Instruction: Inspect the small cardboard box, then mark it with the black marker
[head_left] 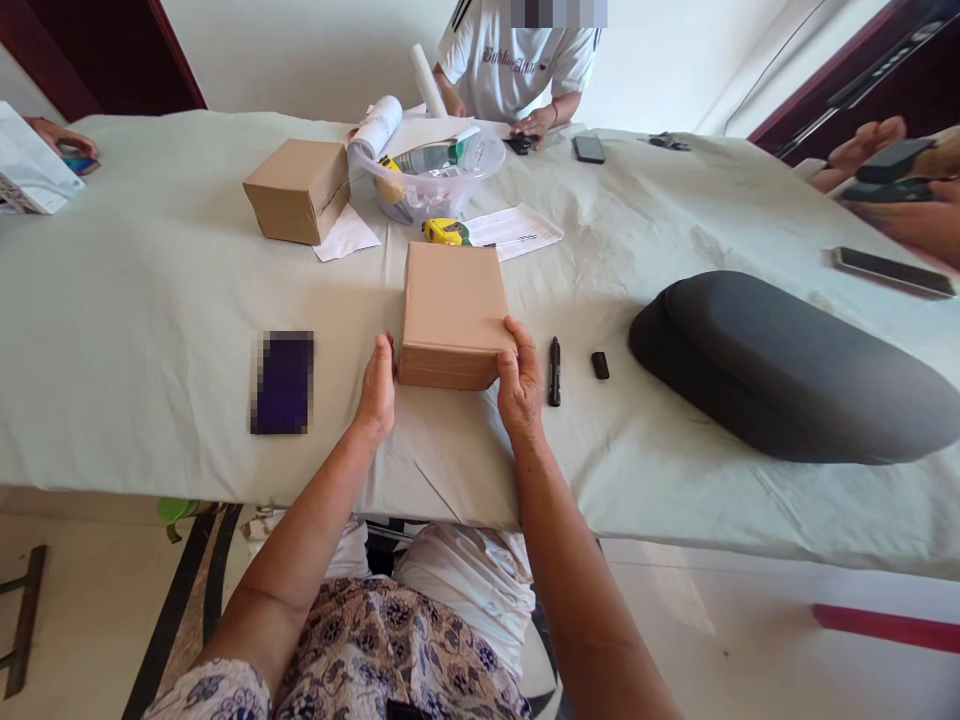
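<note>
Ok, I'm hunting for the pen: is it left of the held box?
No, the pen lies right of the box, beside the right hand.

On my feed: plain white wall [300, 50] at the back, dark maroon door [90, 50] top L, another maroon door [900, 70] w/ a long handle top R. A long tabletop [150, 300] under a creased pale grey-green cloth fills the mid. Floor [75, 600] below is pale, glossy; black bands [187, 590] cross it bottom L, a red strip [885, 627] bottom R. Light bright & even, shadows soft.
</note>
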